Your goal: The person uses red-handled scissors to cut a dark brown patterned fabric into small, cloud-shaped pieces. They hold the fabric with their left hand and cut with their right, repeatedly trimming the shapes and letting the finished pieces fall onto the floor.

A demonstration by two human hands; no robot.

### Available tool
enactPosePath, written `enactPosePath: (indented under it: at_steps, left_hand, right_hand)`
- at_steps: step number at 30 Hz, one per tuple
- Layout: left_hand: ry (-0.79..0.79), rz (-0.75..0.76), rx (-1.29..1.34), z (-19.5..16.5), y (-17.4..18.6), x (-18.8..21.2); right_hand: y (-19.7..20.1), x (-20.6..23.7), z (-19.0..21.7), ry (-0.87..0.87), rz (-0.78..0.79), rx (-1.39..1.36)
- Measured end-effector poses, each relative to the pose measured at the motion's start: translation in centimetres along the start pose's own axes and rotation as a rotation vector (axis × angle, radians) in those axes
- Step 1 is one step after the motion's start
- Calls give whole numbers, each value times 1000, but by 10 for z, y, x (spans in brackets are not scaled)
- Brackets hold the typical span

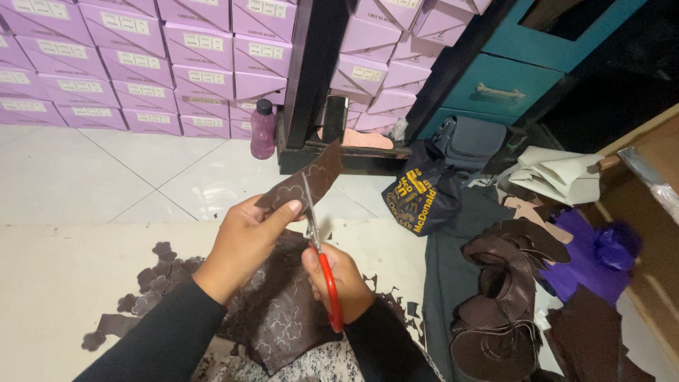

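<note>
Above lap, centre: left hand (244, 237) pinching dark brown leather strip (305, 182) w/ traced flower outlines; right hand (339, 276) gripping red-handled scissors (320, 256), blades set on strip edge. Cut flower pieces (152, 279) on floor, left.

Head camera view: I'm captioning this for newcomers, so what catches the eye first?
At centre, the left hand holds up a dark brown leather strip with outlined flower shapes while the right hand cuts it with red-handled scissors. Behind, stacked lilac cardboard boxes fill the wall.

Hands (247, 237), scissors (322, 255), brown leather strip (311, 180)
</note>
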State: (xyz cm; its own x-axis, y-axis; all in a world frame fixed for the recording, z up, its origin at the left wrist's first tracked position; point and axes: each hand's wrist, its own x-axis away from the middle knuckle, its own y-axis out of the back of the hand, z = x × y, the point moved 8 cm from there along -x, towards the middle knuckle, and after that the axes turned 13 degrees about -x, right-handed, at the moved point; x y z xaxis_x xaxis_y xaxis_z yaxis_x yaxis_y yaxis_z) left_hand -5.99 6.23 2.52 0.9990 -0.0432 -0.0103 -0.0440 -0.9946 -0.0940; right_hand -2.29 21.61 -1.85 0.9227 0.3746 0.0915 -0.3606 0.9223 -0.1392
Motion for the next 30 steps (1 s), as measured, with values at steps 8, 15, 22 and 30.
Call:
enactPosePath:
  at_steps: [8,15,22,30]
  left_hand:
    - [-44,21,-21,1,-10,-2]
    - [-70,-4,-6,-9,-8,1]
    - [-48,15,-24,-7,-4,2]
    - [-14,8,28,-2,-3,4]
  right_hand:
    - [-3,5,7,-15,17,3]
    - [-2,6,6,-51,21,-51]
    - [-7,8,5,-85,59,-101]
    - [-9,7,14,-15,119,32]
